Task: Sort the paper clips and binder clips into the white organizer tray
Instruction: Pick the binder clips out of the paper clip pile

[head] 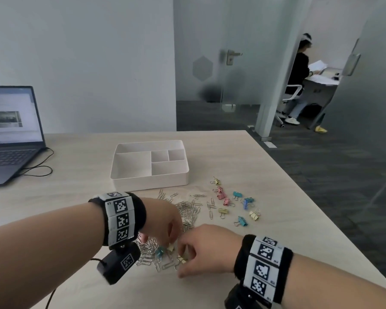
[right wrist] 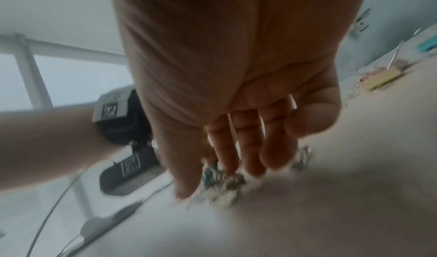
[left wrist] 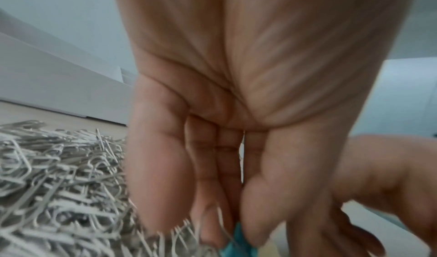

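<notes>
A: Nearest the camera, what are the hands doing?

B: The right hand (head: 206,248) is down at the near edge of the paper clips (head: 188,211), fingers bent over a yellow binder clip (head: 183,259) lying on the table (head: 76,192). Whether it actually pinches that clip, I cannot tell; the right wrist view is blurred.

A: And the left?

B: The left hand (head: 163,221) reaches down into the same heap, fingertips close together right at a teal binder clip (head: 159,251). In the left wrist view the teal clip (left wrist: 232,246) sits at the fingertips, but a firm grip is not clear.

A: Beyond the hands?

B: The silver heap spreads toward the tray, and to its right the loose binder clips (head: 236,204) lie scattered, pink, teal, blue and yellow, apart from the heap.

A: The tray?

B: The white organizer tray (head: 120,175) stands just behind the heap, with 5 compartments visible.

A: Farther still?

B: An open laptop (head: 11,130) at the far left of the table, and a seated person (head: 299,79) past the glass door.
</notes>
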{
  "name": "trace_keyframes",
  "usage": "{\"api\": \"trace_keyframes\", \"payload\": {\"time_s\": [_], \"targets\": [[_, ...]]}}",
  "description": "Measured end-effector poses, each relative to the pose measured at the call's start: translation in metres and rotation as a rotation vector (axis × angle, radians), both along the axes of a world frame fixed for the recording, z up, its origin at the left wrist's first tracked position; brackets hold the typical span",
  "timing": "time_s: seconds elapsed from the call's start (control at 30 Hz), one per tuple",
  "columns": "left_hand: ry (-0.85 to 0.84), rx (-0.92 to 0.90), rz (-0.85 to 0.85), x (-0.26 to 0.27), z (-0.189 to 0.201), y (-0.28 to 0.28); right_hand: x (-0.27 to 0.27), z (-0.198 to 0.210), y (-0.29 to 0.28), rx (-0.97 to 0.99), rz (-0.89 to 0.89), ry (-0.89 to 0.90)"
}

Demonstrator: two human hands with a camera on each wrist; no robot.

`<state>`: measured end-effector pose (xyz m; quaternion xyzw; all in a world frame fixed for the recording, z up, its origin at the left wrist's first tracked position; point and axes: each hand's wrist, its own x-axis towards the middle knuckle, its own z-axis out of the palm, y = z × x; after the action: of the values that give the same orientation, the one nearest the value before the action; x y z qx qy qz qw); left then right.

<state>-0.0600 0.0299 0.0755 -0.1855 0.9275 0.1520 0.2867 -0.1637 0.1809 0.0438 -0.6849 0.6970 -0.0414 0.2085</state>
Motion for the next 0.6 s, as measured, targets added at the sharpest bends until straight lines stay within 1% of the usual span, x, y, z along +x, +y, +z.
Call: {"api": "trace_keyframes", "payload": {"time_s": [0.17,0.3,0.37,0.43,0.47,0.53,0.6], "targets": [[0.045,0.007,0.084,0.001,0.002,-0.013,-0.002,-0.006,-0.005,-0.037,-0.070,-0.069],[0.157,0.134,0.194,0.003,0.006,-0.024,-0.010,-0.008,-0.005,-0.099,-0.132,-0.118],[0.247,0.219,0.266,0.002,0.009,-0.027,-0.017,-0.006,-0.005,-0.130,-0.219,-0.206],[0.331,0.285,0.325,0.000,0.010,-0.029,-0.025,-0.003,-0.004,-0.163,-0.327,-0.348],[0.370,0.315,0.353,-0.001,0.009,-0.030,-0.029,-0.003,-0.004,-0.173,-0.379,-0.450],[0.447,0.374,0.411,-0.004,0.005,-0.031,-0.036,-0.004,-0.005,-0.204,-0.459,-0.729],[0.505,0.435,0.471,-0.008,0.001,-0.031,-0.042,-0.006,-0.007,-0.248,-0.510,-0.962]]}}
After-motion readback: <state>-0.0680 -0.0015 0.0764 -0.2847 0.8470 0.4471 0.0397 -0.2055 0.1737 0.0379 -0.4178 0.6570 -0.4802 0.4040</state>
